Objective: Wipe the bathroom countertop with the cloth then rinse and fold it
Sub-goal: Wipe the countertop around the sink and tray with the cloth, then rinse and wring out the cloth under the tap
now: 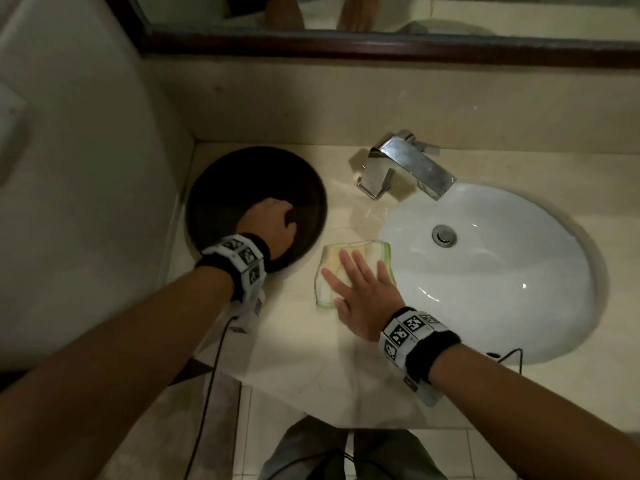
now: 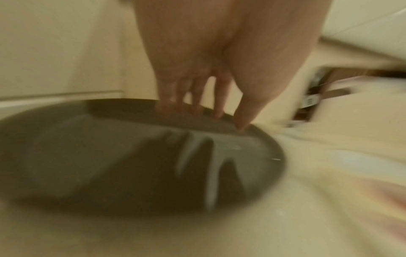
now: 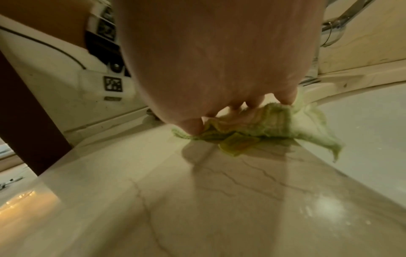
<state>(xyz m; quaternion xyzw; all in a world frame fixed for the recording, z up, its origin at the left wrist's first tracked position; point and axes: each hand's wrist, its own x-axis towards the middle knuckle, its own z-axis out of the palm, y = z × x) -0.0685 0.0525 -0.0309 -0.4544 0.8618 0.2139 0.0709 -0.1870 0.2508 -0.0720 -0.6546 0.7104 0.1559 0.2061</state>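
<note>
A yellow-and-green cloth (image 1: 372,252) lies bunched on the beige marble countertop (image 1: 311,358), just left of the sink. My right hand (image 1: 349,271) lies flat on it with fingers spread, pressing it down. In the right wrist view the cloth (image 3: 274,125) is crumpled under the fingertips of the right hand (image 3: 237,111), and one corner hangs over the sink's edge. My left hand (image 1: 273,223) reaches into a dark round tray (image 1: 225,174). In the blurred left wrist view the left hand (image 2: 208,104) touches the inside of the tray (image 2: 110,156) rim with its fingertips.
A white oval sink (image 1: 502,271) with a metal drain fills the right side. A chrome faucet (image 1: 405,164) stands behind it. The wall (image 1: 86,168) closes the left side beside the tray, and a framed mirror (image 1: 381,46) hangs above the backsplash.
</note>
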